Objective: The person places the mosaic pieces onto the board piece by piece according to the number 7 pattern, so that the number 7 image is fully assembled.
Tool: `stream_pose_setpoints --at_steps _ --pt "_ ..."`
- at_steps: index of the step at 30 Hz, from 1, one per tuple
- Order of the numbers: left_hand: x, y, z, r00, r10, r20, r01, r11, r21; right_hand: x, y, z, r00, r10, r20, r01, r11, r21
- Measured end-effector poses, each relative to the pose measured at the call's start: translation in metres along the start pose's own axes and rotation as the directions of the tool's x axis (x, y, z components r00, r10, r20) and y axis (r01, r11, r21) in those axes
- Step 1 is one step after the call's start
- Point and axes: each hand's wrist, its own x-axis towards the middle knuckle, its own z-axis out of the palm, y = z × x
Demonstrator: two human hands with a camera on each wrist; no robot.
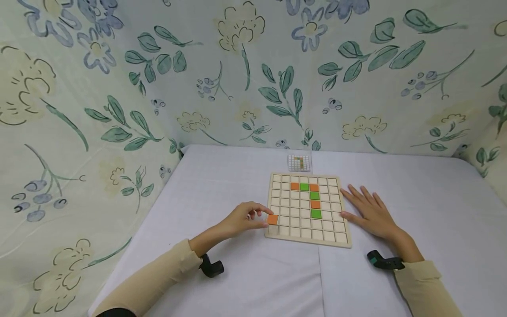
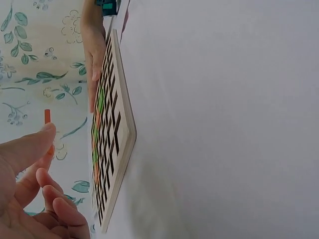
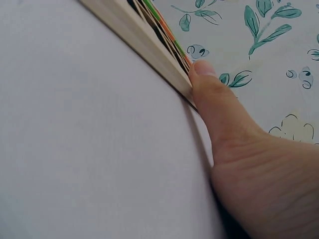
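Between thumb and index finger, my left hand (image 1: 244, 219) pinches a square orange tile (image 1: 273, 219) by its edge. In the head view the tile overlaps the left side of a wooden grid board (image 1: 293, 237); the left wrist view shows the tile (image 2: 47, 116) held up above the board's surface. Several orange and green tiles (image 1: 314, 195) lie in the board's cells, in a row near the top and a column running down from it. My right hand (image 1: 369, 211) lies with spread fingers along the board's right edge, its thumb (image 3: 203, 72) touching the rim.
Just behind the board stands a small card (image 1: 299, 163) with a printed grid pattern. A white cloth (image 1: 222, 171) covers the table. Floral fabric (image 1: 237, 88) hangs behind and at the sides. Each wrist wears a black camera (image 1: 214, 267).
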Motion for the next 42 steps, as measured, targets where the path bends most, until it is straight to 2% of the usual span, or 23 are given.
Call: stream_pose_setpoints --at_steps 7,13,21,26,35,42 --pt "0.025 0.011 0.019 0.998 0.038 0.050 -0.038 0.999 -0.003 -0.001 -0.001 -0.001 1.000 -0.003 0.001 0.003 1.000 -0.002" --pt "0.046 0.019 0.036 0.996 0.047 0.080 -0.046 0.999 -0.015 0.000 0.002 0.002 1.000 -0.008 -0.001 0.008 1.000 -0.003" --pt "0.068 0.024 0.055 0.993 0.084 0.081 -0.090 0.994 0.068 -0.001 0.002 0.003 1.000 -0.007 -0.015 0.007 1.000 -0.014" --pt "0.076 0.027 0.064 0.992 0.102 0.073 -0.108 0.990 0.086 -0.001 0.000 0.002 1.000 -0.001 -0.007 0.001 1.000 -0.016" --pt "0.081 0.029 0.076 0.997 0.031 0.064 -0.033 0.999 0.026 0.001 0.001 0.001 1.000 -0.001 -0.001 0.001 1.000 -0.016" --pt "0.083 0.027 0.082 0.999 0.012 0.046 -0.016 0.996 0.083 0.000 0.002 0.002 1.000 -0.006 -0.007 0.005 1.000 -0.009"
